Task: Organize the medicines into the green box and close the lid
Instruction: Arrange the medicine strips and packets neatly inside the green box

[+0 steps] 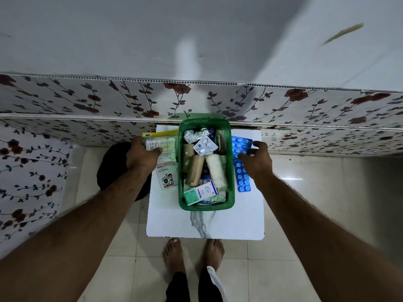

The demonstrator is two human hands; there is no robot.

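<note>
The green box (205, 206) stands open on a small white table (205, 227), filled with several items: bandage rolls, silver blister strips and a white-green carton. Left of the box, my left hand (142, 156) grips a clear pack of cotton swabs (161, 143) with a yellow header. A white sachet (166, 176) lies under it on the table. To the right of the box lies a long blue blister sheet (241, 171). My right hand (257, 159) is over it, fingers spread, fingertips touching or just above the sheet. A green shape behind the box may be the lid, mostly hidden.
The table stands against a wall with flower-patterned panels (87, 101). A black round object (117, 168) sits left of the table, under my left arm. My bare feet (194, 256) are on the tiled floor at the table's near edge.
</note>
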